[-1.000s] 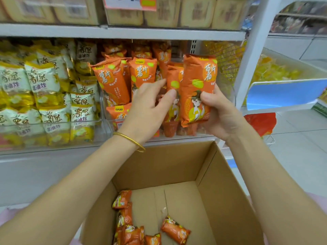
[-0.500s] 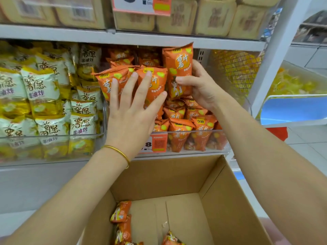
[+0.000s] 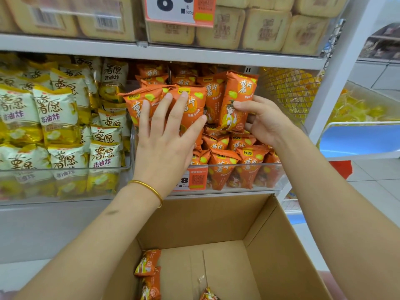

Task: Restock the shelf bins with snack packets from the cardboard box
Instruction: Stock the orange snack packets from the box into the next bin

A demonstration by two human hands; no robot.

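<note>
One orange packet [image 3: 237, 98]: gripped by right hand [image 3: 266, 122], set upright in the bin [image 3: 249, 165].
Left hand [image 3: 166, 137]: fingers spread flat, propping neighbouring packets [image 3: 192, 105].
Cardboard box [image 3: 281, 245]: below bin, few left.

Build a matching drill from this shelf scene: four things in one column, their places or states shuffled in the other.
Things
1. left hand
2. right hand
3. cardboard box
4. yellow packets

Places or states
A. fill the leftmost clear bin
B. grips an upright orange packet
C. presses, fingers straight, on leaning orange packets
D. stands nearest the camera, a few loose packets inside

Pairs: 1-C, 2-B, 3-D, 4-A
</note>
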